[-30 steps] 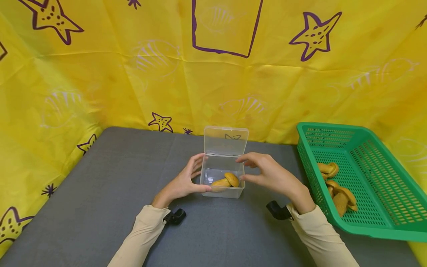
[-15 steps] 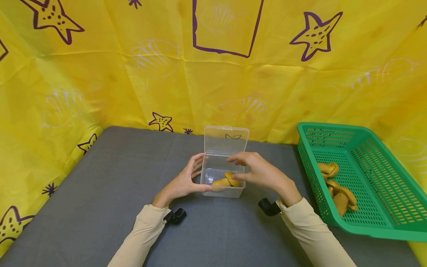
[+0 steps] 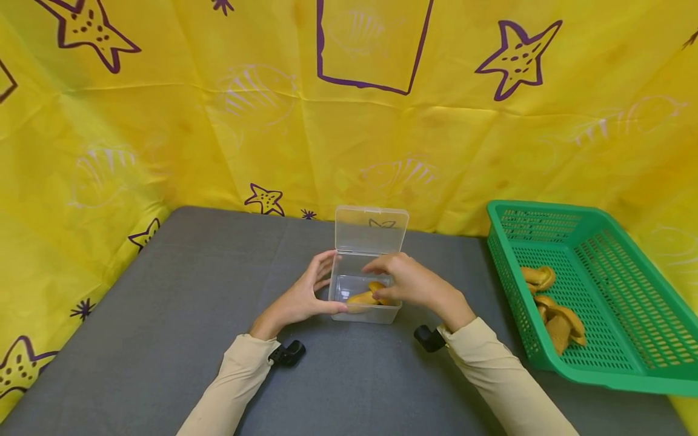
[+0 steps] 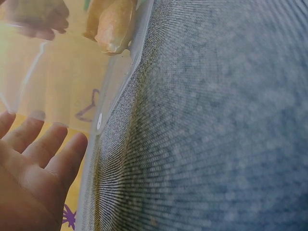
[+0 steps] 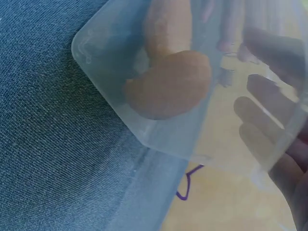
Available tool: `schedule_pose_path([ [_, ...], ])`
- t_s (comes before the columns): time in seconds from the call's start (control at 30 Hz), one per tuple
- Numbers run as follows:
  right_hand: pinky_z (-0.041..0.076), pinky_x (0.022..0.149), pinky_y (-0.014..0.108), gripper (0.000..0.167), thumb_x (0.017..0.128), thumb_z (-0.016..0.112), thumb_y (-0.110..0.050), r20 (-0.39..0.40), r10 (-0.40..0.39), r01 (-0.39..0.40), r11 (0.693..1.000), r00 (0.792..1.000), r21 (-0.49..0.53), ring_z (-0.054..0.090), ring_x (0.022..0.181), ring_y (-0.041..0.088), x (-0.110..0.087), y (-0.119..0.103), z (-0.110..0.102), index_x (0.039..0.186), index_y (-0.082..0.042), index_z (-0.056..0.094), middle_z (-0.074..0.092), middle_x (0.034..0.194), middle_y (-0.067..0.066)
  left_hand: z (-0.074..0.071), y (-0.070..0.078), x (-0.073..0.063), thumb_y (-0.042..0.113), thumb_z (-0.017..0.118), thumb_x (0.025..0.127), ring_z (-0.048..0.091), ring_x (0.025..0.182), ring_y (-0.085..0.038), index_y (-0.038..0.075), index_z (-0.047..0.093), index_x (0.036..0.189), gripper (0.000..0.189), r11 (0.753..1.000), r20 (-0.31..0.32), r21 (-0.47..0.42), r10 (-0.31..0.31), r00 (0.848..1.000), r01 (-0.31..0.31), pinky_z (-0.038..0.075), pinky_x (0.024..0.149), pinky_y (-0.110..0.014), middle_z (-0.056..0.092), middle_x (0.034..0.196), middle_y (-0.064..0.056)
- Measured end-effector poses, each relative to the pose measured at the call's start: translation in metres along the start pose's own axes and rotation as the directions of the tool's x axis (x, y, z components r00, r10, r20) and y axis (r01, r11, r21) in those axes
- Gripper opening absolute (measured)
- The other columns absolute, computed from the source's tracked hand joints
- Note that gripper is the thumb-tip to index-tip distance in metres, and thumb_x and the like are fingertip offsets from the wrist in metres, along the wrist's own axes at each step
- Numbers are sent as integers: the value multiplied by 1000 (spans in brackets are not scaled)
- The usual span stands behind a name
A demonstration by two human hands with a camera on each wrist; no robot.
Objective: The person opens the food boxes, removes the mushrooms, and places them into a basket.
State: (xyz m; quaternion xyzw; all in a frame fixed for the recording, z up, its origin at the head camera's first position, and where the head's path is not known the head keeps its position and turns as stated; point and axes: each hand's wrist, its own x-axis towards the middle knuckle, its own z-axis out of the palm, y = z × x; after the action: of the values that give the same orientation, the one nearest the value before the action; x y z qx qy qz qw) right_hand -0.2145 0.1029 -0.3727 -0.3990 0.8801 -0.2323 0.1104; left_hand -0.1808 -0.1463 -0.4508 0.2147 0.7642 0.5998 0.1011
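Note:
A clear plastic box (image 3: 357,315) stands on the grey table with its hinged lid (image 3: 371,232) raised at the back. Inside lies one brown-capped mushroom (image 3: 360,298), its stem toward the left. My left hand (image 3: 299,297) holds the box's left end, thumb at the front rim and fingers along the side wall. From the right, my right hand (image 3: 415,283) reaches into the box, fingers spread above the mushroom and thumb over its cap. Through the wall in the right wrist view, the mushroom (image 5: 168,86) sits apart from the fingers (image 5: 262,115).
At the right stands a green perforated basket (image 3: 605,363) with several mushrooms (image 3: 558,327) along its left side. A yellow patterned cloth (image 3: 272,139) hangs behind the grey table (image 3: 229,254) and along its left side.
My right hand has moved left from the box's right edge to over the mushroom, lowering and covering part of the cap. My left hand has stayed on the box.

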Motion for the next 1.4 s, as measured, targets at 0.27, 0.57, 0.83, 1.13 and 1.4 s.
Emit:
schedule_pose_path([
  [0.27,57,93,41,46,78,83,-8,68,15,-14,1000,998,-23,68,106,28,9,0,8,121,3,68,72,117,15,2,1,0,14,84,80,21,153,-30,16,15,155,103,1000,7,-7,-8,1000,8,29,121,-53,22,164,-13],
  [0.57,59,82,34,40,75,83,-2,67,-30,38,992,997,-119,69,90,19,16,-1,18,114,2,72,74,110,12,2,3,-1,16,85,80,21,153,-32,16,14,156,104,1000,10,-8,-2,1000,2,29,121,-54,23,163,-14],
  [0.83,58,81,45,23,84,79,-14,85,68,-43,962,994,-269,68,88,27,18,-9,24,106,-8,77,76,98,6,2,2,-1,18,86,78,21,153,-30,18,15,156,105,1000,2,1,-14,1000,14,29,121,-53,22,164,-12],
  [1.13,59,76,40,14,81,79,-8,59,18,1,950,998,-311,68,83,23,19,-8,26,95,-12,79,75,90,2,1,3,-1,15,85,79,21,152,-31,17,15,155,103,1000,-3,2,-1,1000,1,29,121,-55,23,163,-13],
  [1.4,58,73,33,15,80,82,-11,54,-20,35,956,998,-291,66,78,16,21,-6,26,93,-13,76,73,85,-1,0,1,-2,15,85,79,21,153,-28,19,15,155,103,1000,-6,3,-17,1000,17,29,121,-53,23,164,-10],
])
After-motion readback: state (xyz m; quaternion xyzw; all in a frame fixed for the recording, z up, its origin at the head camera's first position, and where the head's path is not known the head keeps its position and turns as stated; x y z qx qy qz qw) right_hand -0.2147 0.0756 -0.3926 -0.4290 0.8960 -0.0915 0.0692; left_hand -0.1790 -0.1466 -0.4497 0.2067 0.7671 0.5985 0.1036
